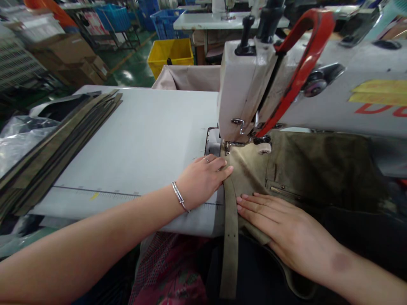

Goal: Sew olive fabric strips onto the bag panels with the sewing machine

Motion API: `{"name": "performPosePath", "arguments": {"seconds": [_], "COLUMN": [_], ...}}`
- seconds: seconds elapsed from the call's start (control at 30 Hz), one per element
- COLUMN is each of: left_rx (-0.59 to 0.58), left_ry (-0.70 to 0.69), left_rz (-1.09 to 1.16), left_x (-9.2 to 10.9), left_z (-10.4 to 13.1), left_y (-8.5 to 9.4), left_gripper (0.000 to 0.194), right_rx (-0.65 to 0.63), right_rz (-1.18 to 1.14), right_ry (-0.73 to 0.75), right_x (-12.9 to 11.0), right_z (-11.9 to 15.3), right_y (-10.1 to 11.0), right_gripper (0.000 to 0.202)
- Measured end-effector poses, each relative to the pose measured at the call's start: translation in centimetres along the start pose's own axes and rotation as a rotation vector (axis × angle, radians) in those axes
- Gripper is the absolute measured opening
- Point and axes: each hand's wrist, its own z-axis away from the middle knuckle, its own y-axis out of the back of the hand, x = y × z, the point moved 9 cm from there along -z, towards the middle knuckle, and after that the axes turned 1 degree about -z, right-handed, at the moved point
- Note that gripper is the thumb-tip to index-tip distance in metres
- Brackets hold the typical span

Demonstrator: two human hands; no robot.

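Note:
A long olive strip runs from under the sewing machine's needle area down over the table's front edge. My left hand, with a ring and a silver bracelet, pinches the strip just in front of the presser foot. Flat on the olive garment, to the right of the strip, lies my right hand with its fingers stretched out. The garment has a zipper and spreads right beneath the machine arm.
A stack of olive strips lies along the left of the white table, beside clear plastic. Behind are a yellow bin, cardboard boxes and blue crates. A red curved piece hangs on the machine head.

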Motion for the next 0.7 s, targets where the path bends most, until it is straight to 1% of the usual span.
{"name": "performPosePath", "arguments": {"seconds": [0.2, 0.4, 0.47, 0.5, 0.53, 0.57, 0.6, 0.63, 0.67, 0.7], "left_rx": [0.024, 0.013, -0.018, -0.039, -0.054, -0.065, -0.059, -0.023, 0.007, 0.056], "left_ry": [0.024, 0.055, 0.056, 0.044, 0.027, 0.003, -0.021, -0.043, -0.071, -0.131], "left_rz": [-0.019, -0.022, 0.016, 0.052, 0.100, 0.149, 0.196, 0.231, 0.232, 0.222], "left_x": [-1.2, -3.2, -3.4, -2.9, -2.0, -0.5, 1.4, 3.6, 6.0, 8.8], "left_z": [-1.1, -2.3, -2.0, -1.6, -1.1, -0.4, 0.3, 1.0, 1.7, 2.3], "left_y": [0.2, -0.9, -0.4, 0.3, 1.3, 2.5, 3.9, 5.4, 6.5, 7.3], "left_gripper": [0.032, 0.035, 0.038, 0.040, 0.041, 0.041, 0.040, 0.036, 0.033, 0.032], "right_rx": [-0.053, -0.084, -0.097, -0.104, -0.105, -0.107, -0.112, -0.119, -0.134, -0.155], "right_rz": [0.001, 0.016, 0.019, 0.022, 0.031, 0.047, 0.070, 0.101, 0.138, 0.175], "right_ry": [0.020, 0.028, 0.036, 0.035, 0.032, 0.029, 0.023, 0.018, 0.013, 0.008], "right_x": [1.6, 3.0, 3.1, 3.1, 3.0, 2.8, 2.5, 2.2, 1.9, 1.6], "right_z": [-1.1, -1.9, -2.1, -2.1, -2.2, -2.2, -2.3, -2.4, -2.5, -2.6], "right_y": [-0.1, -0.3, -0.4, -0.3, -0.3, -0.2, -0.2, -0.3, -0.5, -0.9], "right_gripper": [0.061, 0.058, 0.056, 0.055, 0.054, 0.052, 0.049, 0.047, 0.045, 0.044]}}
